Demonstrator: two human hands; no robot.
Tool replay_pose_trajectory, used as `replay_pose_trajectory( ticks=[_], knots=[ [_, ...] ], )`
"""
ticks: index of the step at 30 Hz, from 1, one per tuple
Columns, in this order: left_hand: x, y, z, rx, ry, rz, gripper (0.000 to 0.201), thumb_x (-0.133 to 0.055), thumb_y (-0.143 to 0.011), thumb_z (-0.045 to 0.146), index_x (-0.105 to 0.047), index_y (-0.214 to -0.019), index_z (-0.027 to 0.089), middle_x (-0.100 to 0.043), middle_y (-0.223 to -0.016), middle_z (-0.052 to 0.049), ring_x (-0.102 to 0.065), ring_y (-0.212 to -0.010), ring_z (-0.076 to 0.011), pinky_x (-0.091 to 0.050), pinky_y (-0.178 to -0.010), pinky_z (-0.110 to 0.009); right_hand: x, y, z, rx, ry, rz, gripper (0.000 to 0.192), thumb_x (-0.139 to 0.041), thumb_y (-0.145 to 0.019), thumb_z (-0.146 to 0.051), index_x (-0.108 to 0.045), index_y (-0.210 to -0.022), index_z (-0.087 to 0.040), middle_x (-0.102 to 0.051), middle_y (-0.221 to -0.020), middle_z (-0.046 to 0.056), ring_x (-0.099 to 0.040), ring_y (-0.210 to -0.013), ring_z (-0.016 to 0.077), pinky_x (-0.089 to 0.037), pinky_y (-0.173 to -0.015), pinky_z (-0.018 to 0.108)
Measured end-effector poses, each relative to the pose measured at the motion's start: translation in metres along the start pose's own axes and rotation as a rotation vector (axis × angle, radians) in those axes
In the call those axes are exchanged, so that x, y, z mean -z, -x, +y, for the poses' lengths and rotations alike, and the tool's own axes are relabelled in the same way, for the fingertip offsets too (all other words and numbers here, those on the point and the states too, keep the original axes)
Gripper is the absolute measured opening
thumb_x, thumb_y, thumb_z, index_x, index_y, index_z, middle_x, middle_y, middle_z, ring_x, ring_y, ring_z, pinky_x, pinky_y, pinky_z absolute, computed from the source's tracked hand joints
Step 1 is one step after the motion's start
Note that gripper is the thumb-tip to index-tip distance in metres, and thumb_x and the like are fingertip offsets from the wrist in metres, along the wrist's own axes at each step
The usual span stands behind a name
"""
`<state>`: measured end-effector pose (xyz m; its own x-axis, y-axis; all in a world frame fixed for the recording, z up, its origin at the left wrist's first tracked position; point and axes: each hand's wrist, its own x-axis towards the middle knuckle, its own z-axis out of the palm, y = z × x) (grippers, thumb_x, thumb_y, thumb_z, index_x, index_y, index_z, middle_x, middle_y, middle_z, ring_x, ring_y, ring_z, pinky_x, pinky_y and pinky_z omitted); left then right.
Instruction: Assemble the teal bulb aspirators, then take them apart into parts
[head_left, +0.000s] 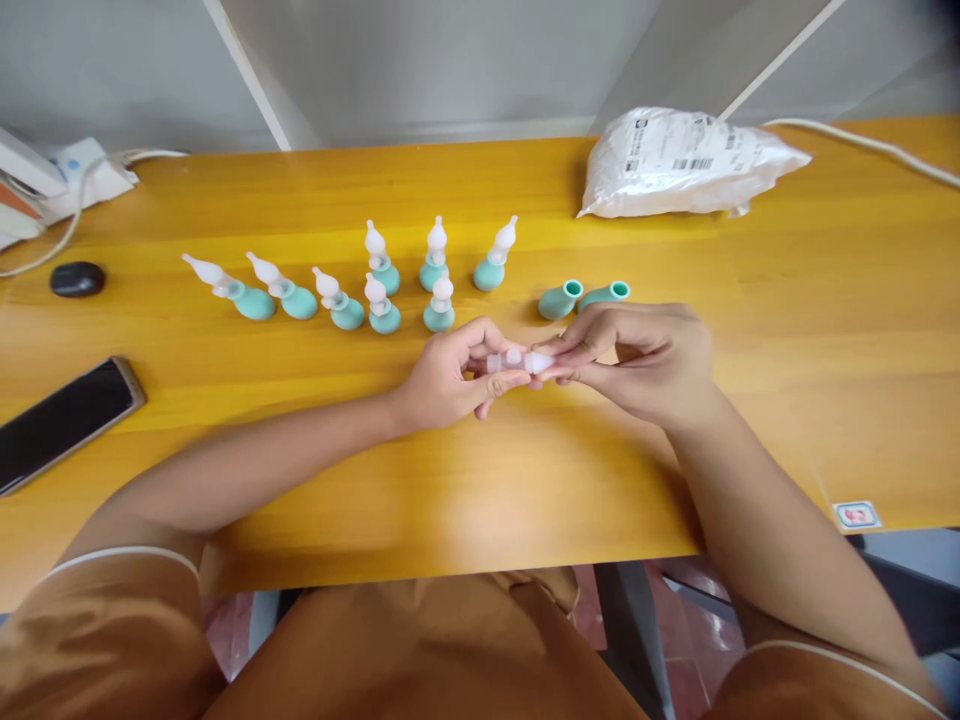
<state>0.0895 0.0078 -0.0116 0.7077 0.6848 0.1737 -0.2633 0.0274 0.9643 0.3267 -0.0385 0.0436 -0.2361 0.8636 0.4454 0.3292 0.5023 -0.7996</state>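
Observation:
My left hand point(450, 375) and my right hand point(645, 355) meet over the middle of the yellow wooden table point(480, 480). Between their fingertips they hold a small clear plastic tip piece point(520, 361), lying sideways. Just behind my right hand lie two teal rubber bulbs point(559, 298) without tips, on their sides. To the left stand several assembled teal bulbs with clear tips point(384, 315), in two loose rows; the three at the far left lean over.
A white plastic bag point(679, 160) with a barcode label lies at the back right. A dark phone point(60, 420) rests at the left edge, a black oval object point(77, 279) behind it. White cables and a white device point(82, 170) sit at the back left.

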Motion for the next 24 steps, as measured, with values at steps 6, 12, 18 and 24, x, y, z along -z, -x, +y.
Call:
replay_pose_trajectory(
  ticks=[6, 12, 18, 24],
  knots=[
    [-0.0002, 0.0016, -0.0009, -0.032, -0.025, 0.004, 0.038, -0.081, -0.104, 0.049, -0.056, -0.106, 0.020, -0.085, -0.098, -0.005, -0.062, -0.046, -0.0036, -0.048, -0.046, -0.017, -0.0045, -0.0017, 0.0040, -0.029, -0.072, 0.024, 0.028, -0.104, -0.082, -0.042, -0.081, -0.074, -0.030, -0.086, -0.083, 0.001, -0.085, -0.076, 0.0229, -0.067, -0.060, 0.034],
    [-0.0009, 0.0040, -0.0029, -0.101, -0.121, 0.056, 0.032, -0.078, -0.107, 0.043, -0.057, -0.103, 0.020, -0.084, -0.092, -0.003, -0.060, -0.045, -0.0034, -0.047, -0.045, -0.016, -0.0065, -0.0025, 0.0065, -0.043, -0.041, 0.038, 0.028, -0.105, -0.080, -0.046, -0.083, -0.073, -0.030, -0.085, -0.077, 0.001, -0.084, -0.073, 0.0221, -0.064, -0.058, 0.033],
    [-0.0016, 0.0062, -0.0024, -0.091, -0.136, 0.043, 0.036, -0.077, -0.107, 0.048, -0.052, -0.101, 0.022, -0.081, -0.087, 0.000, -0.063, -0.046, -0.0048, -0.047, -0.047, -0.017, -0.0071, 0.0008, 0.0031, -0.017, 0.012, 0.036, 0.028, -0.102, -0.085, -0.043, -0.080, -0.074, -0.030, -0.086, -0.081, 0.001, -0.086, -0.077, 0.0243, -0.066, -0.062, 0.035],
    [-0.0014, 0.0097, -0.0027, -0.111, -0.199, 0.057, 0.033, -0.077, -0.107, 0.049, -0.057, -0.105, 0.022, -0.070, -0.069, 0.006, -0.065, -0.048, -0.0078, -0.047, -0.048, -0.018, -0.0050, 0.0023, 0.0047, 0.024, 0.001, 0.013, 0.032, -0.099, -0.089, -0.042, -0.075, -0.071, -0.029, -0.086, -0.084, 0.002, -0.087, -0.082, 0.0263, -0.068, -0.062, 0.037]
  ],
)
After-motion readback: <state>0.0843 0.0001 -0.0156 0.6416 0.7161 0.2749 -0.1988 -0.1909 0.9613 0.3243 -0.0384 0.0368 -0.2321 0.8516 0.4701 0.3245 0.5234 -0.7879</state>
